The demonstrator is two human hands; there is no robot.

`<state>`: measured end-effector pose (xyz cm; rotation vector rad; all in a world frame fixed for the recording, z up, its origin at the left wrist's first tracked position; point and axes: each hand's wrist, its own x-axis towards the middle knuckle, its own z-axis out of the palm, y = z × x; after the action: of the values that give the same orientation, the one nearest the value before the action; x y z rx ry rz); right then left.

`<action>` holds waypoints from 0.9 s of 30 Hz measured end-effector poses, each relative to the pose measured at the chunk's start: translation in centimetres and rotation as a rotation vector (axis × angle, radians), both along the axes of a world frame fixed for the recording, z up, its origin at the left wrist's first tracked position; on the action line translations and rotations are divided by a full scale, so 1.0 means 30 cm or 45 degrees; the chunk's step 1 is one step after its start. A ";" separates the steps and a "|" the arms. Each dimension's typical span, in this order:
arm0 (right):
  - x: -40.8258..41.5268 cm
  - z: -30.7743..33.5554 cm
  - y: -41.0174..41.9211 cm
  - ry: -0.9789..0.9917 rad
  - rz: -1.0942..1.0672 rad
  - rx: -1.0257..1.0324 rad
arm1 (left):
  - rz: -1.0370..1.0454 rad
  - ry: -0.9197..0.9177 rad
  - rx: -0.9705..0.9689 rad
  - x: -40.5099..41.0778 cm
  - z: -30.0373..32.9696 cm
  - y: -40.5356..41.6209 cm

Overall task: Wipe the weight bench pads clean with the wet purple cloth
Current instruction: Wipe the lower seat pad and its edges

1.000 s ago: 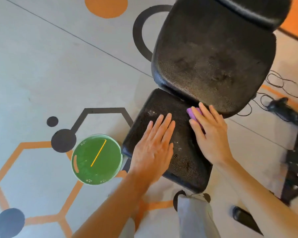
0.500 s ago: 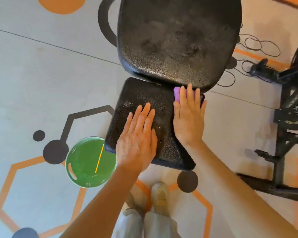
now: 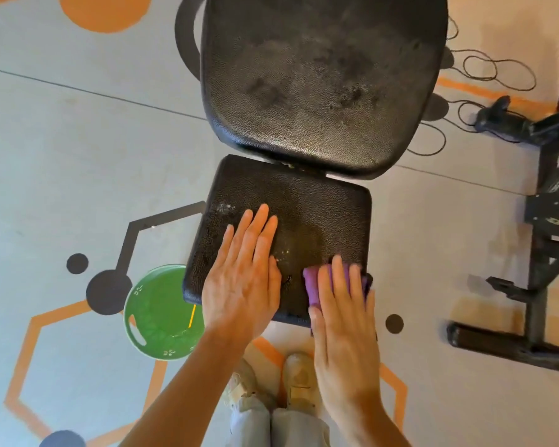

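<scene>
The black seat pad (image 3: 307, 201) of the weight bench lies below me, with the larger black back pad (image 3: 320, 85) just beyond it. My right hand (image 3: 342, 321) presses the purple cloth (image 3: 313, 282) flat against the seat pad's near right corner; the cloth shows past my fingers. A damp streak runs up the pad from the cloth. My left hand (image 3: 242, 279) rests flat on the seat pad's near left part, fingers apart, holding nothing. Pale specks dot the pad's left side.
A green bowl of water (image 3: 162, 314) stands on the floor by the seat pad's near left corner. Black machine frame (image 3: 536, 246) and loose cables (image 3: 484, 69) lie to the right. My shoes (image 3: 297, 379) are under the pad's near edge.
My right hand has dragged the purple cloth from the far right of the seat pad down to its near right corner. The left hand stayed flat on the pad.
</scene>
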<state>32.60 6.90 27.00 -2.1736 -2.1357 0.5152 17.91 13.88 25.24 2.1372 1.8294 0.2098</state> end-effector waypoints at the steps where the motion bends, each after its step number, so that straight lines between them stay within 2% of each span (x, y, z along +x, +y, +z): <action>1: 0.024 -0.006 0.009 0.041 0.054 -0.021 | 0.000 0.000 0.008 0.002 0.001 0.001; 5: 0.072 -0.070 0.420 0.081 -0.131 -0.016 | 0.004 0.010 0.011 0.003 0.001 0.000; 7: 0.057 -0.078 0.381 0.064 -0.159 0.011 | -0.001 0.013 0.016 0.004 0.001 0.000; 11: 0.043 0.002 0.033 -0.012 0.115 0.010 | 0.013 -0.006 0.038 0.005 0.006 -0.002; 13: 0.058 -0.030 0.124 0.010 0.158 0.045 | 0.006 -0.014 0.025 0.007 0.008 -0.002; 17: 0.029 -0.075 0.379 -0.039 -0.043 0.105 | 0.020 -0.002 0.038 0.005 0.002 -0.006; 19: 0.003 -0.063 0.299 -0.020 -0.090 0.104 | 0.023 -0.029 0.042 0.004 0.003 -0.004; 23: -0.032 -0.005 0.043 -0.056 0.126 -0.005 | -0.021 -0.165 0.043 -0.025 0.023 -0.006; 25: -0.017 -0.029 0.165 -0.070 0.082 0.002 | -0.048 -0.105 0.086 -0.086 0.037 -0.022; 27: -0.031 -0.059 0.360 -0.069 -0.110 0.042 | 0.001 -0.039 0.075 -0.163 0.030 -0.043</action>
<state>31.68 17.69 25.24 -2.2756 -2.0494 0.4168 13.02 12.60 26.15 2.1605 1.8284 0.2983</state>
